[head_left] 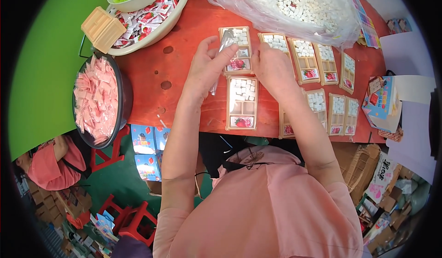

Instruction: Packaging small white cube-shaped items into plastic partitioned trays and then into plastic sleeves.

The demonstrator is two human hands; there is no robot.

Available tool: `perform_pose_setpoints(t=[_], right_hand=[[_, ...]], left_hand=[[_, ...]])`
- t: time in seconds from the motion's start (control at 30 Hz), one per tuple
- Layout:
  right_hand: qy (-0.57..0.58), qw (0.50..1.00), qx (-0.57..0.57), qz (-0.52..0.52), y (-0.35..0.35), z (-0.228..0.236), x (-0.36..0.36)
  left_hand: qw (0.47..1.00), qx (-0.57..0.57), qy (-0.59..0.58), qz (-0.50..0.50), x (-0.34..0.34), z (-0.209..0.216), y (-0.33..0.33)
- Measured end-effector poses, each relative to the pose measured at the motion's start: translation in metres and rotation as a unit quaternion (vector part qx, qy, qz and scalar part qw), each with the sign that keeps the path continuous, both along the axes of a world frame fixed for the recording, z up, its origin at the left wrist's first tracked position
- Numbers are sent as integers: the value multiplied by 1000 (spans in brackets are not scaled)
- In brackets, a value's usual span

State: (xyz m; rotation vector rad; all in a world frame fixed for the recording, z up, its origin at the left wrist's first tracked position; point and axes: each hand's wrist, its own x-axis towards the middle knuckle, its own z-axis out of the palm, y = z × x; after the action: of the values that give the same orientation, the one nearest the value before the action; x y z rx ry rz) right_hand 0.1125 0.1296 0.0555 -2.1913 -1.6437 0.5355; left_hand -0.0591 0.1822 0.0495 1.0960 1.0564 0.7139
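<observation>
My left hand (pixel 205 67) is closed round a bundle of shiny, silvery clear strips (pixel 227 40), whose lower end shows below the palm. Its thumb reaches over a beige compartment tray (pixel 250 39) that holds white cubes, a small silvery piece and a strawberry-print sachet (pixel 237 65). At that tray's right edge my right hand (pixel 275 71) has its fingers curled together; what they hold, if anything, is hidden. Just below lies a second beige tray (pixel 229 104), with white cubes, bare middle compartments and a strawberry sachet.
More filled trays (pixel 304 57) stand in two rows at the right. A clear bag of white pieces (pixel 299 5) lies at the back. At left are a cream basin (pixel 184 9) of sachets and a black tub (pixel 125 97) of pink packets. Someone's pink sleeve (pixel 50 168) shows lower left.
</observation>
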Motion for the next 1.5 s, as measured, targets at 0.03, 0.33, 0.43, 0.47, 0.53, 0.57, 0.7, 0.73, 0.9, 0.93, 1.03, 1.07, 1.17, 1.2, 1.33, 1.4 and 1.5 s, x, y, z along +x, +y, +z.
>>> perform_pose_setpoints(t=[0.03,0.33,0.43,0.47,0.53,0.57,0.7,0.73,0.9,0.93,1.03,1.07,1.17,1.2,1.33,1.4,1.5], right_hand=[[-80,996,-15,21,-1,8,-6],[-202,945,221,128,43,-51,-21],[-188,956,177,140,58,-47,-27],[-175,955,182,158,60,-42,-28],[-140,950,241,142,60,-42,-27],[-12,957,253,139,53,-33,-23],[592,788,-67,157,-8,32,-17],[584,794,-86,143,-18,31,-26],[626,762,-142,82,-41,28,-9],[649,744,-141,72,-45,24,-6],[689,711,-131,51,-56,15,1],[706,697,-120,41,-60,13,3],[705,701,-104,15,-70,19,9],[706,701,-101,12,-74,22,10],[625,780,-23,-20,-89,32,5],[487,872,44,-17,-92,30,5],[476,868,123,-66,-94,19,21]], left_hand=[[1000,-1,-1,-2,1,-1,1],[992,-35,-104,56,-20,-11,22],[975,-65,-190,98,-24,2,16],[974,-70,-187,108,-24,1,17],[964,-91,-229,100,-23,-3,10],[951,-114,-272,94,-22,-1,6],[946,-117,-297,61,-12,7,-25],[941,-126,-310,60,-2,6,-31],[948,-121,-291,42,24,14,-57],[948,-122,-290,42,25,15,-60],[947,-132,-293,4,31,13,-67],[944,-140,-298,2,34,8,-67],[942,-151,-298,-16,42,9,-72],[943,-152,-295,-28,45,11,-73],[946,-127,-298,-15,59,6,-79],[960,-35,-275,50,70,8,-82],[952,-71,-284,83,73,17,-81]])
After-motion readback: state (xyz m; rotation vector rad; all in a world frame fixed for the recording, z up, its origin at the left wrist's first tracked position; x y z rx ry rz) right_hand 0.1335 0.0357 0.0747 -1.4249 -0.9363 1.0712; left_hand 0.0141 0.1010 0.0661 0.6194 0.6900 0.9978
